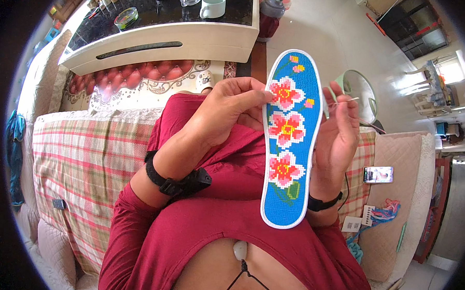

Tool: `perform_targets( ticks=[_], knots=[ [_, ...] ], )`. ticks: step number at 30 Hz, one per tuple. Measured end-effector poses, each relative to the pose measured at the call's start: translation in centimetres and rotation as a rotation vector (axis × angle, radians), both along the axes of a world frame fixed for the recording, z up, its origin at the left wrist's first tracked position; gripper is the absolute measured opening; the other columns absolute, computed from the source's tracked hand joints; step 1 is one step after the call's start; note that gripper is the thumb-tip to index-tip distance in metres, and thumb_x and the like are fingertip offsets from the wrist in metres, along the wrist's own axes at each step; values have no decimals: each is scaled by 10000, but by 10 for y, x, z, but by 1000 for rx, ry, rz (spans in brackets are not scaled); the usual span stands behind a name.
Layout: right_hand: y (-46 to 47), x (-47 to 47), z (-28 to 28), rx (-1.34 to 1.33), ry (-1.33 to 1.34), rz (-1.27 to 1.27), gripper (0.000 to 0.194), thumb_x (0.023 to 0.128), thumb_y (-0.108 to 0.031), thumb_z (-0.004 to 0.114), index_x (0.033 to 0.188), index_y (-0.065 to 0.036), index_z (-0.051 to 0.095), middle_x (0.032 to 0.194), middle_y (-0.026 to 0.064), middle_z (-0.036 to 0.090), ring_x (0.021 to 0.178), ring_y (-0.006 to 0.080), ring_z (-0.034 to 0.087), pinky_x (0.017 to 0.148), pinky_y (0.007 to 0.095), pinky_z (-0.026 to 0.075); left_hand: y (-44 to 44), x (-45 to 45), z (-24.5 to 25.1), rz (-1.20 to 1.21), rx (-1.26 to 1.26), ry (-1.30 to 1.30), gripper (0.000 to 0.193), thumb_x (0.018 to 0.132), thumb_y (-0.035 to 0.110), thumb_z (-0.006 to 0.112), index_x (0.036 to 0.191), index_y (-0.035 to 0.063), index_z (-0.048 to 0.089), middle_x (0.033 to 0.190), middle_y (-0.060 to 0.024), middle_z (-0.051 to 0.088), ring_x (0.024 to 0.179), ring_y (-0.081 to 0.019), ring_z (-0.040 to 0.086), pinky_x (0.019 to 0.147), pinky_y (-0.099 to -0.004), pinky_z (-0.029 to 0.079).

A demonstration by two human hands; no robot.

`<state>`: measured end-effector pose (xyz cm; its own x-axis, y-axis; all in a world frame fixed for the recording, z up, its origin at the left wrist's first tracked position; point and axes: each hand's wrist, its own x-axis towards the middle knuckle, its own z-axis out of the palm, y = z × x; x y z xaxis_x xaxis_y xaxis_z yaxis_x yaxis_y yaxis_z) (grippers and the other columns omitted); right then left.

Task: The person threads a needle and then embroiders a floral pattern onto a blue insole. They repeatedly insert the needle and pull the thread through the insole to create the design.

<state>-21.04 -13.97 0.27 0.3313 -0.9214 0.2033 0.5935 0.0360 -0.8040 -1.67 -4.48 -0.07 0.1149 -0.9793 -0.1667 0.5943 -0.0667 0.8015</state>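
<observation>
My left hand [231, 106] pinches the left edge of a cross-stitched insole [312, 141] between thumb and fingers. The insole stands nearly upright in front of my lap, its decorated face towards me. Pink flowers with yellow centres, small buds and green leaves show on blue cloth inside a white border. To the right, and partly behind the insole, my right hand [341, 132] has its thumb and fingertips together on a fine thread [335, 103]. A thin pale sliver sticks out past these fingers; whether it is a needle cannot be told. The insole's back is hidden.
On the sofa at right lie a phone [378, 174], coloured yarn skeins [385, 212], a white card [351, 224] and a green pen-like stick [401, 236]. A green-rimmed bin [356, 91] stands beyond my right hand. Ahead, a mug [213, 6] sits on the black-topped table [157, 20].
</observation>
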Motion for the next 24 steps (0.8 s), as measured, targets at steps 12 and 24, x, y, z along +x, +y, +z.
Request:
perform_targets(
  ticks=[12, 24],
  knots=[
    [18, 3, -39, 203, 140, 353, 155, 985, -125, 544, 1089, -14, 575, 1001, 99, 670, 857, 118, 650, 746, 248, 557, -8, -11, -6, -24, -36, 37, 139, 915, 132, 664, 977, 26, 600, 879, -65, 684, 737, -118, 675, 603, -258, 572],
    [19, 6, -36, 217, 62, 439, 159, 984, -125, 546, 1093, -13, 574, 1005, 96, 665, 847, 114, 647, 739, 243, 555, -14, -13, -3, -9, -56, -43, 160, 901, 109, 668, 1002, 0, 609, 895, -73, 691, 752, -115, 678, 635, -247, 575]
  ],
)
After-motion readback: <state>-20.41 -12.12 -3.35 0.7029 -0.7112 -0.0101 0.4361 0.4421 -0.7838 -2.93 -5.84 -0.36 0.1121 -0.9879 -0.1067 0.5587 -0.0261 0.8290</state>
